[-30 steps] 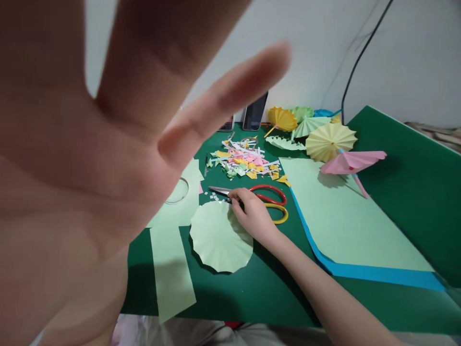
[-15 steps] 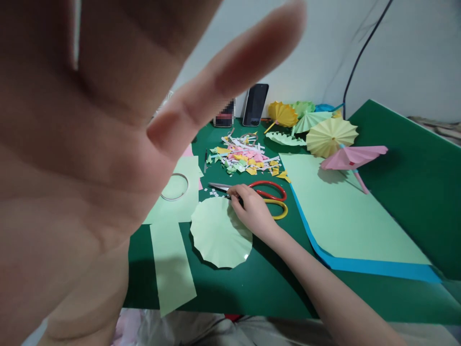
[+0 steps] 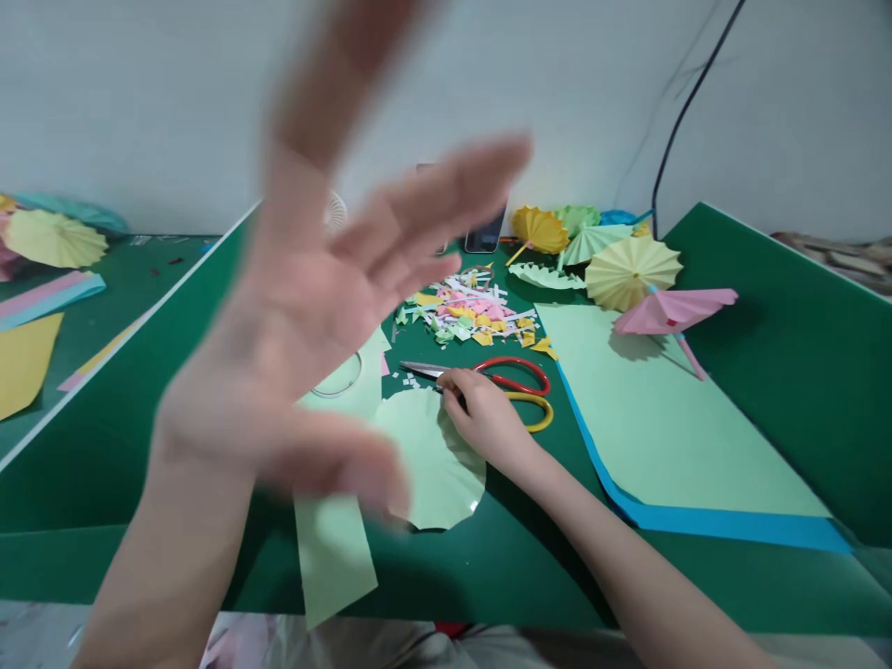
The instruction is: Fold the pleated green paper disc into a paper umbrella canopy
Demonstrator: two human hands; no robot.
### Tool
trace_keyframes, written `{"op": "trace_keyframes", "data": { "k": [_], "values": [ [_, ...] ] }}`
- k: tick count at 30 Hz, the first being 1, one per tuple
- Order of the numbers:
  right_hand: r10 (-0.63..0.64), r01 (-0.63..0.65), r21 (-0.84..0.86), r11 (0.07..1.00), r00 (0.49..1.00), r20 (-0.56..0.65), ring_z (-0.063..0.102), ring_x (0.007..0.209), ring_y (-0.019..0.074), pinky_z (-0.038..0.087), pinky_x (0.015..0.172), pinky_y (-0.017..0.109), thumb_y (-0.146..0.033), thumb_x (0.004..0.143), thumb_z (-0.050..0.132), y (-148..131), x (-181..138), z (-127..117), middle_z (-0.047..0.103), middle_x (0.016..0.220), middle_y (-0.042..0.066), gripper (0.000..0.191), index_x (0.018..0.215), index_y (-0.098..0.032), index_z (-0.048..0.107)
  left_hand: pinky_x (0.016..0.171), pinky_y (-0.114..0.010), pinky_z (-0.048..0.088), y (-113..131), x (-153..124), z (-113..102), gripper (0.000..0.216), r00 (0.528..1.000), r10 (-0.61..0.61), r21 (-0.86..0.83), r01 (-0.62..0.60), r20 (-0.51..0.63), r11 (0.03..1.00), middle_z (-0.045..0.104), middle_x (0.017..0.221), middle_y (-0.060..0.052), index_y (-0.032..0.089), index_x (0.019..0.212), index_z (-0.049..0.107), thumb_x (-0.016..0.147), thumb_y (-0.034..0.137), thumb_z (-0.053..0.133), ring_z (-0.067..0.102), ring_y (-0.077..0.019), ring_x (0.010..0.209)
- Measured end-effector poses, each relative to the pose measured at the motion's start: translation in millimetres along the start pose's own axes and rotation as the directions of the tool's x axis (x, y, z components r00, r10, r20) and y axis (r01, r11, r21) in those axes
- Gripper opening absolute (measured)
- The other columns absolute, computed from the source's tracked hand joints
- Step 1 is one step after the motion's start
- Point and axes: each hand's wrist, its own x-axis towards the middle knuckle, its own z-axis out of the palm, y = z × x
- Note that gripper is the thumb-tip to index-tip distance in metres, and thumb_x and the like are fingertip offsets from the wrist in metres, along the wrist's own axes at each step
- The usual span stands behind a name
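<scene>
My left hand [image 3: 299, 288] is raised close to the camera, palm showing and fingers spread, smeared by motion, with nothing in it. It covers part of the table behind. My right hand [image 3: 482, 409] rests on the table with curled fingers, over the middle of a pair of scissors [image 3: 533, 363] with one red and one yellow handle. Its fingers also lie at the upper right edge of a pale green pleated paper disc [image 3: 436, 465]. What the fingertips grip, if anything, is hidden. A pale green paper strip [image 3: 338, 567] lies left of the disc, partly behind my left hand.
Paper scraps [image 3: 474, 307] are heaped behind the scissors. A phone [image 3: 486, 232] leans at the back. Paper umbrellas [image 3: 634, 265] stand at the back right, beside stacked green sheets [image 3: 683, 418] over blue ones. Green partitions [image 3: 787, 372] rise on both sides. A ring [image 3: 341, 386] lies on green paper.
My left hand has drawn away from the camera, showing its whole spread shape and the table on the left. My right hand stays by the scissors and disc.
</scene>
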Motion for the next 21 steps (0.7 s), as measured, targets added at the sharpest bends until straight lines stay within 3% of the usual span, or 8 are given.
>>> {"op": "trace_keyframes", "data": {
  "k": [1,2,3,5,9,13,17,21],
  "values": [
    [-0.014,0.014,-0.013,1.0,1.0,0.001,0.055,0.075,0.0198,0.042,0.07,0.031,-0.009,0.077,0.042,-0.2,-0.2,-0.1,0.062,0.081,0.009,0.019,0.086,-0.014,0.058,0.092,-0.039,0.032,-6.5,7.8,4.5,0.062,0.954,0.053,0.087,-0.082,0.297,0.993,0.039,0.133,0.013,0.044,0.124,0.037,0.064,0.037,0.05,0.026,-0.0235,0.127],
    [-0.027,0.027,-0.023,0.999,1.0,0.001,0.055,0.074,0.0198,0.042,0.07,0.031,-0.008,0.077,0.042,-0.2,-0.3,-0.2,0.062,0.081,0.009,0.02,0.086,-0.014,0.058,0.098,-0.035,0.03,-16.6,13.4,8.7,0.069,0.852,0.021,0.183,-0.136,0.523,0.974,0.04,0.134,0.009,0.039,0.127,0.035,0.063,0.031,0.06,0.03,-0.0218,0.127],
    [-0.038,0.038,-0.029,0.999,0.999,0.003,0.055,0.074,0.0198,0.041,0.07,0.031,-0.008,0.076,0.042,-0.1,-0.3,-0.4,0.062,0.081,0.009,0.021,0.086,-0.014,0.059,0.099,-0.032,0.032,-29.7,16.7,12.4,0.059,0.792,-0.064,0.301,-0.156,0.608,0.941,0.041,0.133,0.005,0.035,0.125,0.038,0.069,0.031,0.057,0.036,-0.02,0.124],
    [-0.042,0.043,-0.015,0.999,0.999,0.018,0.056,0.074,0.0198,0.041,0.071,0.032,-0.007,0.075,0.042,0.2,0.2,-0.8,0.063,0.081,0.01,0.022,0.087,-0.013,0.059,0.099,-0.034,0.034,-60.9,17.3,17.7,0.05,0.797,-0.266,0.559,-0.106,0.542,0.822,0.042,0.133,-0.001,0.027,0.124,0.041,0.076,0.036,0.05,0.039,-0.0218,0.122],
    [-0.023,0.018,0.078,0.997,0.998,0.065,0.056,0.079,0.0195,0.039,0.073,0.031,-0.002,0.072,0.041,0.0,1.8,-2.0,0.064,0.086,0.009,0.026,0.086,-0.015,0.059,0.091,-0.036,0.039,-111.0,6.6,20.9,0.045,0.822,-0.391,0.753,-0.068,0.414,0.655,0.052,0.122,-0.008,0.02,0.12,0.046,0.076,0.034,0.048,0.048,-0.0249,0.11],
    [0.003,-0.015,0.18,0.984,0.998,0.067,0.055,0.074,0.0174,0.039,0.067,0.028,-0.003,0.073,0.039,-2.6,1.7,-4.6,0.06,0.079,0.005,0.025,0.086,-0.016,0.055,0.08,-0.031,0.042,-121.8,-1.7,21.8,0.039,0.818,-0.437,0.732,0.03,0.373,0.681,0.059,0.11,-0.005,0.022,0.11,0.052,0.073,0.032,0.051,0.055,-0.0229,0.096],
    [-0.008,0.013,0.271,0.963,1.0,-0.02,0.049,0.067,0.0148,0.039,0.06,0.025,-0.007,0.075,0.037,-5.5,0.4,-7.9,0.052,0.074,0.002,0.015,0.08,-0.018,0.046,0.072,-0.027,0.043,-123.5,-2.4,22.3,0.029,0.843,-0.445,0.684,0.133,0.303,0.717,0.063,0.095,-0.002,0.019,0.097,0.057,0.073,0.034,0.049,0.058,-0.0204,0.082],
    [0.004,0.011,0.302,0.953,0.999,-0.05,0.048,0.067,0.0145,0.039,0.061,0.025,-0.01,0.075,0.04,-6.2,0.3,-9.4,0.05,0.072,0.001,0.01,0.074,-0.019,0.044,0.075,-0.025,0.042,-133.0,-0.7,21.0,0.024,0.864,-0.385,0.567,0.149,0.323,0.81,0.064,0.093,-0.001,0.017,0.09,0.06,0.072,0.031,0.052,0.057,-0.0191,0.086]
  ]
}}
